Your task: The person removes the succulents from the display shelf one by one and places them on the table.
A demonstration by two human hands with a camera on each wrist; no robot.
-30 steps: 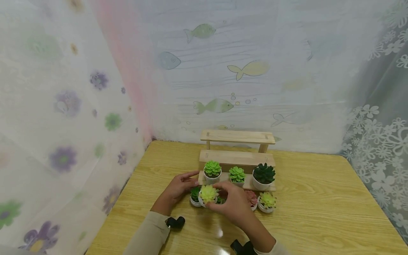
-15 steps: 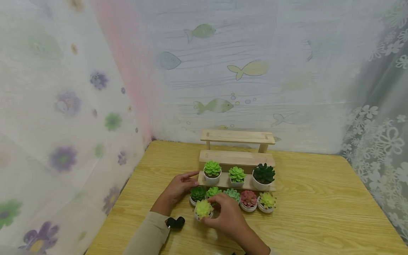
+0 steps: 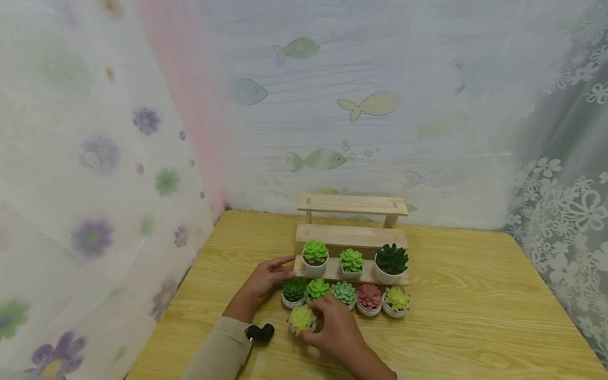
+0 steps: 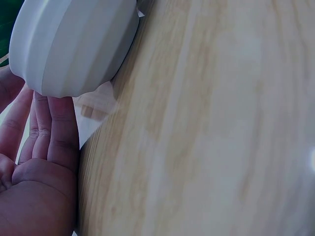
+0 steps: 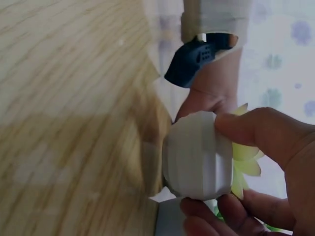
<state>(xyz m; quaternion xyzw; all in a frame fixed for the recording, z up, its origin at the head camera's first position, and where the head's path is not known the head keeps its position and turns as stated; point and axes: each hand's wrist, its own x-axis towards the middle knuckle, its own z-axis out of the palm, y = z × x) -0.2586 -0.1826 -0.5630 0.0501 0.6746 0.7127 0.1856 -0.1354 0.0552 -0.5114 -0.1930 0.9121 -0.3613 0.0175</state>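
Note:
My right hand (image 3: 334, 327) pinches a small potted succulent (image 3: 302, 318) with yellow-green leaves, thumb and fingers on opposite sides of its pot. In the right wrist view, the ribbed white pot (image 5: 197, 156) is at or just above the tabletop; I cannot tell which. My left hand (image 3: 266, 279) lies at the left end of the wooden tiered stand (image 3: 351, 235), fingers extended and fingertips at its lowest step. A dark green succulent (image 3: 294, 291) in a white pot stands just right of that hand. In the left wrist view, the white pot (image 4: 74, 46) looms over the fingers.
Along the stand's front stand a bright green succulent (image 3: 317, 289), a pale green one (image 3: 343, 292), a red one (image 3: 369, 297) and a yellow-green one (image 3: 396, 300). Several potted succulents, including a very dark one (image 3: 391, 261), occupy the lowest step. Patterned cloth (image 3: 266, 132) hangs behind the table.
My right hand has brought the yellow-green succulent toward me and slightly left, away from the front row, uncovering the plants behind. The left hand stays at the stand's end.

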